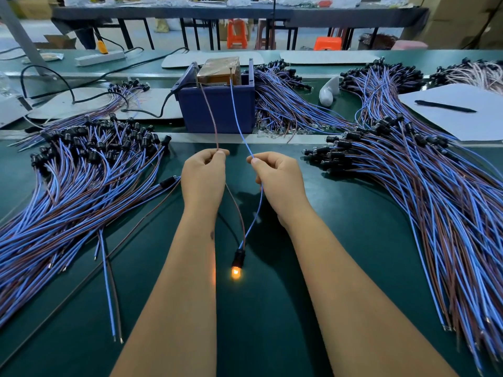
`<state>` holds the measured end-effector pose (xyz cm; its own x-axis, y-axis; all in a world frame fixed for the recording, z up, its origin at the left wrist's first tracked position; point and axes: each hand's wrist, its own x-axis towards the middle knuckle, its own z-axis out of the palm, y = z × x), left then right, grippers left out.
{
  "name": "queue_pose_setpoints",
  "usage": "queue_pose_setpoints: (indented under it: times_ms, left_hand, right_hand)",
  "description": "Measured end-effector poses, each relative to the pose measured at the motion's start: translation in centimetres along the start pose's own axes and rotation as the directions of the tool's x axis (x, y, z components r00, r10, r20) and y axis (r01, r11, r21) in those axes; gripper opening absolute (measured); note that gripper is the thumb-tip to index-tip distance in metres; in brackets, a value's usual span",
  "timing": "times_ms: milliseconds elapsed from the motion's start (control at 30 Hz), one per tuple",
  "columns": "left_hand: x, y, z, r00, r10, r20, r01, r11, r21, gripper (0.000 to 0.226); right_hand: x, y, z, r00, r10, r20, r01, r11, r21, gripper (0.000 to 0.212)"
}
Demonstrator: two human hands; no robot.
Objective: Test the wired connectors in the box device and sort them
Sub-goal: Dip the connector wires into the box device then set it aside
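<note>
From the head view, the far ends of the brown wire (211, 115) and the blue wire (239, 115) reach the top of the blue box device (217, 110), but where they touch inside is too small to make out. The brownish block (219, 68) sitting in the box is partly hidden by its walls. The big wire pile (435, 186) to the right of the box runs out of frame.

The left hand (204, 175) has its grip pinched on the brown wire; the right hand (277, 178) has its grip pinched on the blue wire. Both wires drop below the hands to one black connector (239, 257), nearer the person than the box, its bulb (235, 273) glowing orange above the green tabletop (272, 322). A second wire pile (81, 186) lies left of the box. A pen (445, 106) rests on white paper (457, 112) right of the box.
</note>
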<state>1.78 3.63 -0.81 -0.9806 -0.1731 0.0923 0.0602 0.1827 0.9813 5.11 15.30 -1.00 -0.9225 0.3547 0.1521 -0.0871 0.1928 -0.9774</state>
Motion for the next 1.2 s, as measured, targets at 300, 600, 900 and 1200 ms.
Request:
queue_pose_setpoints:
  times_ms: [300, 600, 900, 1200]
  left_hand:
    - [-0.6, 1.1, 1.0, 0.961, -0.021, 0.274, 0.093, 0.964, -0.250, 0.014]
    - [0.2, 1.4, -0.4, 0.986, -0.113, 0.125, 0.167, 0.752, -0.638, 0.016]
    - [0.4, 1.4, -0.2, 0.981, -0.148, 0.122, 0.191, 0.707, -0.681, 0.028]
    - [0.3, 1.1, -2.6, 0.882, 0.253, 0.398, 0.388, 0.091, -0.917, 0.045]
  right_hand:
    - [-0.1, -0.2, 0.4, 0.994, -0.072, 0.082, 0.075, 0.997, -0.032, 0.010]
    - [-0.7, 0.0, 0.4, 0.986, -0.080, 0.144, 0.137, 0.882, -0.450, 0.032]
    - [-1.1, -1.1, -0.8, 0.885, -0.443, -0.142, 0.226, 0.677, -0.701, 0.031]
    - [-1.3, -1.5, -0.9, 0.894, -0.436, -0.109, 0.219, 0.635, -0.741, 0.029]
